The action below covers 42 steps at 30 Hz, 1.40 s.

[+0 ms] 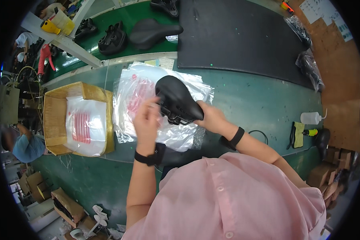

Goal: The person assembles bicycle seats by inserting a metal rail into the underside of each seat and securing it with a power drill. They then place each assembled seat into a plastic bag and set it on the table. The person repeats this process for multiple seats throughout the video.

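Note:
A black bicycle saddle (174, 96) is held up over a stack of clear plastic bags (126, 120) with red print, tilted so that part of its underside and rails shows. My right hand (213, 117) is closed round its narrow nose. Close beside the wide end and underside is my left hand (147, 120), its fingers bent and smeared by motion. Whether those fingers touch the saddle or pinch something small, I cannot tell. Both wrists wear black bands.
Left of the bags stands a yellow taped box (108, 136) holding more printed bags. More saddles (150, 34) lie on the green belt (128, 14) at the back. A black mat (244, 40) covers the far right. A white squeeze bottle (310, 118) and red air gun (45, 58) flank the bench.

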Motion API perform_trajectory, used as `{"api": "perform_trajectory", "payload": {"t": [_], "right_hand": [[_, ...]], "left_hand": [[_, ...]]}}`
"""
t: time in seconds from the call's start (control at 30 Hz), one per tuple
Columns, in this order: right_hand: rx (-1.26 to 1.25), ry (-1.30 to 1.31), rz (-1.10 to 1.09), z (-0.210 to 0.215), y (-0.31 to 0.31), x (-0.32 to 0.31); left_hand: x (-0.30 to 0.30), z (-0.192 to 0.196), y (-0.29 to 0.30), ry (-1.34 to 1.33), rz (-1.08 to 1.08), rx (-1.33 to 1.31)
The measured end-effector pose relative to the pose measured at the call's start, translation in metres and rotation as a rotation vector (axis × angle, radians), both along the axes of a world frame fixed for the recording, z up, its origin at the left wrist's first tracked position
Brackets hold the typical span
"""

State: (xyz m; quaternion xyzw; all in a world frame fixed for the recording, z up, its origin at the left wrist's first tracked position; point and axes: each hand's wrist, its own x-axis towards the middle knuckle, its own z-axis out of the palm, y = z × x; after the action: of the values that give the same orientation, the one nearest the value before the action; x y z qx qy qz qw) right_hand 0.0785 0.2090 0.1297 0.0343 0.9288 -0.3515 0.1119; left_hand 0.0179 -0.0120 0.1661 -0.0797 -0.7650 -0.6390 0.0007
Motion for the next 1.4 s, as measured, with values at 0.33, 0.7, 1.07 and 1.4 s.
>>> {"api": "perform_trajectory", "payload": {"t": [0.33,0.7,1.07,1.4], "right_hand": [[-0.205,0.252,0.149,0.009,-0.040,-0.016],[-0.205,-0.230,0.231,-0.014,-0.057,-0.056],[-0.489,0.208,-0.337,-0.025,0.050,-0.009],[-0.430,0.656,-0.873,0.024,0.343,-0.197]], "left_hand": [[-0.030,-0.052,-0.075,-0.318,0.323,0.382],[0.031,0.064,-0.023,0.251,-0.673,-0.428],[0.052,0.032,0.087,-0.305,-0.803,0.239],[0.032,-0.109,0.092,0.147,-0.410,-0.858]]}}
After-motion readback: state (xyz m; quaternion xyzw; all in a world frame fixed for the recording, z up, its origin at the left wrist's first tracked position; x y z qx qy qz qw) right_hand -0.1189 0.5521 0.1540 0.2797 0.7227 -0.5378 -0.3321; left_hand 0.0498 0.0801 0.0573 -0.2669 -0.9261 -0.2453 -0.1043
